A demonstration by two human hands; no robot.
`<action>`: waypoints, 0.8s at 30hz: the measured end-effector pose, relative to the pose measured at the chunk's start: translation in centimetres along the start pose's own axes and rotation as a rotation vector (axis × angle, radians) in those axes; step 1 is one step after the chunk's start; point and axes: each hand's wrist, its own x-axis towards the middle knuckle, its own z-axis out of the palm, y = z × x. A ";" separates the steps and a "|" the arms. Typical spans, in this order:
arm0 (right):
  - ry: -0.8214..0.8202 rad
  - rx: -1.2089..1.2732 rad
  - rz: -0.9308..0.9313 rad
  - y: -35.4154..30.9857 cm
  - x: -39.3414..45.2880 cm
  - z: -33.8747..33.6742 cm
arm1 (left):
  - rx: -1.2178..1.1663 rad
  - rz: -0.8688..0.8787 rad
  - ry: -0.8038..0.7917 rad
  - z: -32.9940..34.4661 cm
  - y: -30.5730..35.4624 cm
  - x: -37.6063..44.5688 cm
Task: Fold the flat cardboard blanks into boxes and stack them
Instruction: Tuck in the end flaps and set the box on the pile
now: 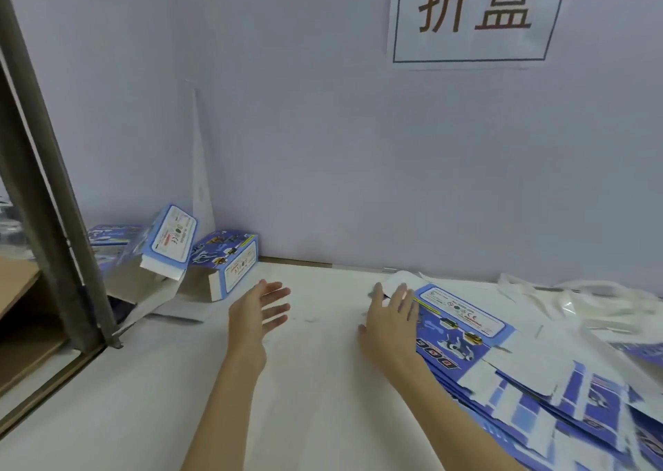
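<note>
Right hand (389,322): fingers spread, resting on left edge of flat blue-and-white printed cardboard blanks (509,359).
Left hand (256,313): spread, empty, over white table (323,399).

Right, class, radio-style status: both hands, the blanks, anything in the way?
Left hand open, empty. Right hand open, fingers on the stack of flat blanks. Folded boxes piled far left. Nothing in the way.

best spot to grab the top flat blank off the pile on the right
Probably its near-left edge, where the right hand already rests. The top blank lies flat on the fanned pile, so come from the left, slide fingers under that exposed edge and pinch with the thumb.
</note>
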 end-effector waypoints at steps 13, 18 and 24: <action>0.024 -0.125 0.028 10.0 -4.7 -0.1 | 0.197 -0.105 -0.229 5.7 -3.6 -2.9; 0.009 -0.252 -0.017 9.5 -4.8 0.4 | 0.251 -0.102 -0.283 8.0 -5.7 -4.8; 0.189 -0.377 -0.154 9.4 -5.1 0.2 | 0.195 -0.113 -0.306 8.7 -6.2 -5.4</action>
